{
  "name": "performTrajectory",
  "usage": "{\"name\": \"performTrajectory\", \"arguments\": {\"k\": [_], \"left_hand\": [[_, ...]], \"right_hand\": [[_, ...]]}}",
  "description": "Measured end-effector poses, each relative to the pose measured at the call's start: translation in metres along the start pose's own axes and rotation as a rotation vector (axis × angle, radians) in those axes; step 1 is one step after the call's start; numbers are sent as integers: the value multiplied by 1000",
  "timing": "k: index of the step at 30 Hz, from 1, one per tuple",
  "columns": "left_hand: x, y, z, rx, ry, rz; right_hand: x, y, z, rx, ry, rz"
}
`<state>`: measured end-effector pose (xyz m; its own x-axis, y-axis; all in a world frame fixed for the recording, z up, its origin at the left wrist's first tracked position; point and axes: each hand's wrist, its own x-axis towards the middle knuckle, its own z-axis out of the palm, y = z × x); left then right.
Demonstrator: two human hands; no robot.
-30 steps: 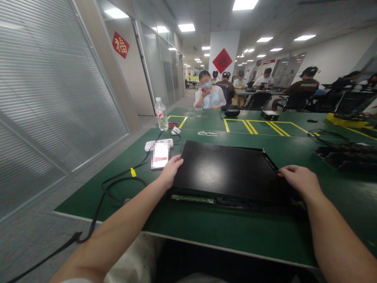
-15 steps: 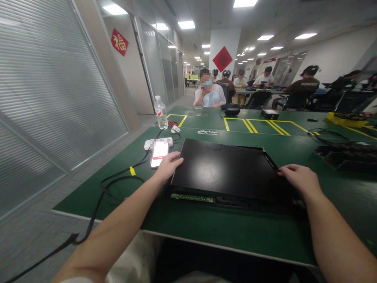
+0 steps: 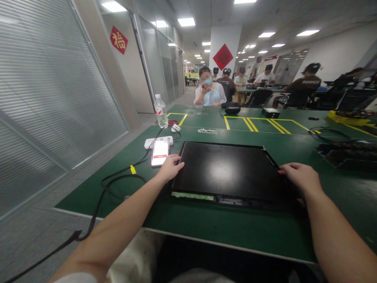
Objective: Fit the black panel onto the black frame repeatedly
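Observation:
A dark, glossy LCD panel (image 3: 224, 167) lies face up in a shallow black back cover (image 3: 247, 201) on the green table. At the near edge a narrow green circuit board (image 3: 193, 195) shows below the panel. My left hand (image 3: 171, 167) grips the panel's left edge, thumb on top; its fingertips are partly hidden. On the opposite side, the fingers of my right hand (image 3: 300, 177) are pinched on the cover's right rim. Whether they also touch the panel, I cannot tell.
A lit phone (image 3: 160, 152) and a white power strip (image 3: 149, 143) sit left of the panel, beside a black cable (image 3: 103, 184). Farther back stand a water bottle (image 3: 161, 112) and a black round case (image 3: 231, 108). A person (image 3: 209, 92) sits across the table.
The panel was tilted and offset in the cover; its far left part has come down and it now lies flatter within the rim. Both hands stay at the sides.

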<state>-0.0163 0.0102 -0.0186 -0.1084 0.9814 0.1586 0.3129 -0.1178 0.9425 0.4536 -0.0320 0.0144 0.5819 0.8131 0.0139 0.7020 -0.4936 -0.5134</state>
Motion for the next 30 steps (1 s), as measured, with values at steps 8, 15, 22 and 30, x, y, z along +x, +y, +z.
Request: {"name": "performTrajectory", "arguments": {"k": [8, 15, 22, 30], "left_hand": [[5, -12, 4, 382, -26, 79], [6, -14, 6, 506, -36, 104], [3, -13, 4, 513, -59, 88], [5, -14, 3, 535, -67, 115]], "right_hand": [[5, 0, 5, 5, 80, -4], [8, 5, 8, 58, 78, 10], [9, 7, 9, 87, 75, 11], [13, 12, 11, 121, 65, -25]]}}
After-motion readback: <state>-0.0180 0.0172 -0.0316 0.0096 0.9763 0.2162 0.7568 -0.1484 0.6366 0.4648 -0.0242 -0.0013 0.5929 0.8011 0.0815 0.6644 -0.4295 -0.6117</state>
